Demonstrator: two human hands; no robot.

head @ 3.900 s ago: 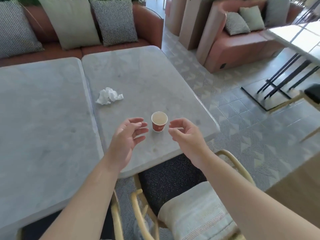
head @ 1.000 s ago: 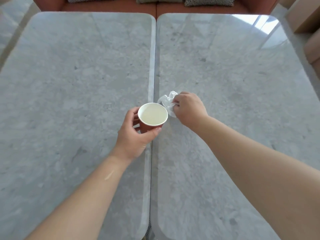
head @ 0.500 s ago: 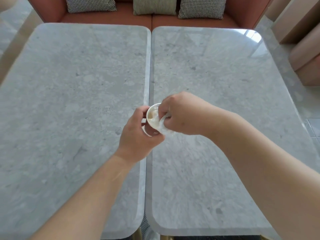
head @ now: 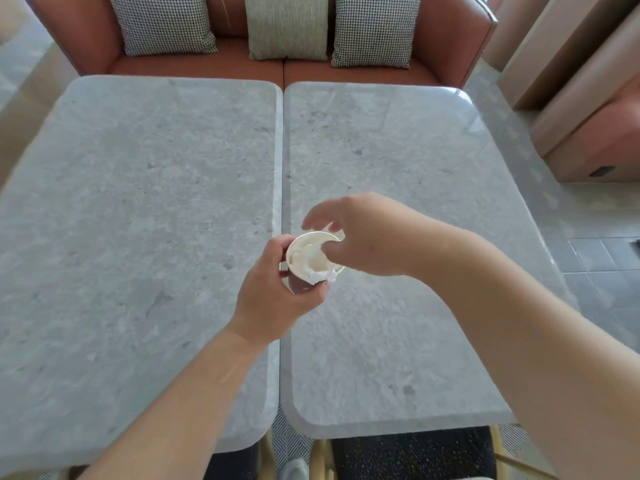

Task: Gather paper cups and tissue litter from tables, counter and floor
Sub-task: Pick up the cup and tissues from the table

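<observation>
Both hands meet above the seam between two grey marble-look tabletops. Left hand (head: pixel 277 299) has its fingers and thumb curled round a small red paper cup with a cream-white inside (head: pixel 313 258), holding it upright in the air, just over the near edge of the right-hand tabletop (head: pixel 398 161). Right hand (head: pixel 360 233) hovers directly over the cup's mouth, its fingers loosely spread and holding nothing, the thumb tip dipping toward the rim.

A second ago this right hand was pinching a crumpled white tissue (head: pixel 320 273) off the table; half a second ago it was pushing it into the cup. Now the tissue sits inside the cup, bunched against the near side, with a small tuft poking over the rim. The fingers have let go and are lifting away.

For the task, this likely means both pieces of litter from this table are now one bundle, carried in one hand, leaving the right hand free.

The cup looks light and slightly tilted toward the viewer. The left-hand tabletop (head: pixel 138 202) lies beside it. Beyond the tables stands a rust-orange sofa (head: pixel 86 36) with two houndstooth cushions (head: pixel 166 22) and a pale green one (head: pixel 287 26).
</observation>
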